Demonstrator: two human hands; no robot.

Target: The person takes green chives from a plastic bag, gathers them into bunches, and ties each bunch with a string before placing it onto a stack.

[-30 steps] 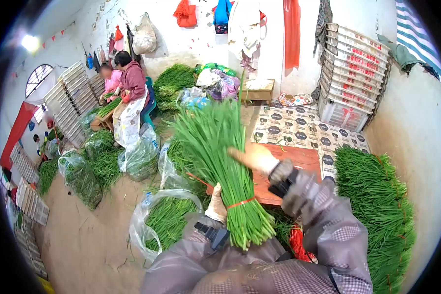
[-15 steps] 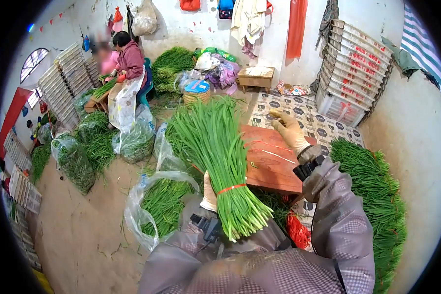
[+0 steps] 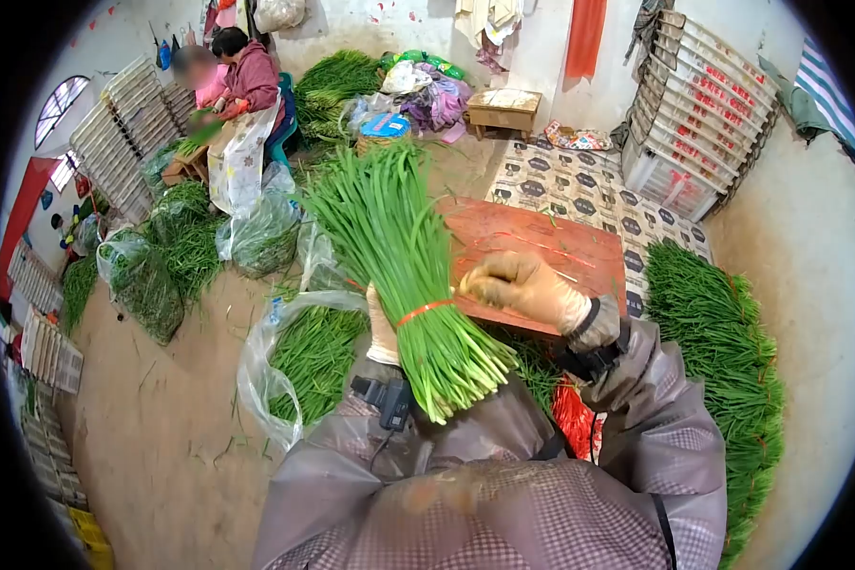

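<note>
A large bundle of garlic chives point(image 3: 385, 228), bound with a red tie point(image 3: 425, 313), leans across my lap with its cut ends toward me. My left hand point(image 3: 381, 328), in a pale glove, grips it from the left side; most of its fingers are behind the stalks. My right hand point(image 3: 527, 288), gloved too, is just right of the bundle above the red wooden board point(image 3: 579, 249). Its fingers are curled in, and whatever they may hold does not show. Red strands lie on the board.
An open plastic bag of loose greens point(image 3: 318, 366) stands left of my lap. Bundled chives point(image 3: 717, 370) line the right wall. Stacked white crates point(image 3: 698, 119) stand back right. Red strips point(image 3: 575, 418) hang below the board. A seated co-worker point(image 3: 250, 81) handles greens at the back left.
My right hand has come down and left toward the bundle, and its fingers have curled in. The bundle has shifted slightly left and up in view, still in my left hand.
</note>
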